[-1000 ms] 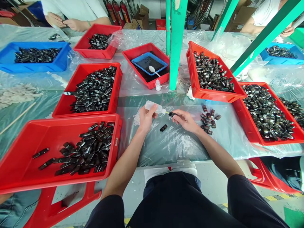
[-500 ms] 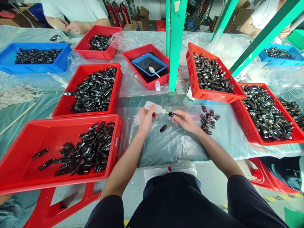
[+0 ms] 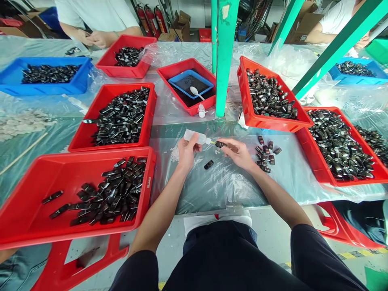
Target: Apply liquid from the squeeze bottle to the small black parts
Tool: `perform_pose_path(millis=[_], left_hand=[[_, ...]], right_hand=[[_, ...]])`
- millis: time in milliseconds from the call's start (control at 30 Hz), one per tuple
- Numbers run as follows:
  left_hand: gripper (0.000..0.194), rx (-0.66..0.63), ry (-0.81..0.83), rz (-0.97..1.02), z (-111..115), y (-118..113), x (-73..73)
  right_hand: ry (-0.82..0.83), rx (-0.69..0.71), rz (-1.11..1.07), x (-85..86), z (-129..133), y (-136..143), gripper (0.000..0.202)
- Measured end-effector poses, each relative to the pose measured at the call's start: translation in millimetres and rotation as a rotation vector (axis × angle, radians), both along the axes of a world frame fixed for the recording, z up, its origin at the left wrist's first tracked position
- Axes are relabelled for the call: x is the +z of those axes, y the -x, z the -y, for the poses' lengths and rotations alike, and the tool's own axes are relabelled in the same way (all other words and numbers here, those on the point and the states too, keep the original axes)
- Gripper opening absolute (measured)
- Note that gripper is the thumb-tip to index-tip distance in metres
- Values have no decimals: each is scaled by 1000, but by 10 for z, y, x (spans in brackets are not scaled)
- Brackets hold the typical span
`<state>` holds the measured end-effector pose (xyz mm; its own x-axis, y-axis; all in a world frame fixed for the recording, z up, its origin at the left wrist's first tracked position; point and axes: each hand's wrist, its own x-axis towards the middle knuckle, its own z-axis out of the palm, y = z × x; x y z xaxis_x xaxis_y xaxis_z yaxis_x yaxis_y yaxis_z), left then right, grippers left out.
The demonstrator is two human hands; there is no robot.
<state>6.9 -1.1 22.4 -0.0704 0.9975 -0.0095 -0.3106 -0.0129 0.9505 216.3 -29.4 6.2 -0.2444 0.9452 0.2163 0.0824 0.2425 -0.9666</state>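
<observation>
My left hand (image 3: 187, 151) is closed around a translucent squeeze bottle (image 3: 197, 136), which lies nearly level with its thin nozzle pointing right. Between the fingertips of my right hand (image 3: 238, 152) is a small black glossy part (image 3: 220, 144). The nozzle's yellowish tip is at the left end of that part; whether it touches cannot be made out. Below the hands, a single black part (image 3: 209, 164) lies on the plastic-covered table (image 3: 224, 194). A loose group of similar parts (image 3: 266, 152) lies right of my right hand.
Red bins with black parts stand left (image 3: 39, 194) and right (image 3: 321, 161). Ahead, a red bin (image 3: 194, 109) holds a blue tray (image 3: 182, 91) and white spoon (image 3: 197, 93), near a small white bottle (image 3: 201, 110). A green post (image 3: 224, 60) rises there. Co-workers' hands (image 3: 101, 39) are across the table.
My right hand has turned the black part slightly at the nozzle tip. The squeeze bottle stays almost in place. The whole view has shifted slightly.
</observation>
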Motion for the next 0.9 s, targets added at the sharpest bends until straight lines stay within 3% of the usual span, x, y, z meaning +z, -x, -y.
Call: perform_pose_path(millis=[300, 900], left_hand=[[51, -16, 4, 24, 16, -2, 9], [53, -18, -11, 4, 8, 16, -5]], right_hand=[[-54, -66, 22, -35, 11, -4, 45], [-72, -72, 43, -11, 19, -6, 40]])
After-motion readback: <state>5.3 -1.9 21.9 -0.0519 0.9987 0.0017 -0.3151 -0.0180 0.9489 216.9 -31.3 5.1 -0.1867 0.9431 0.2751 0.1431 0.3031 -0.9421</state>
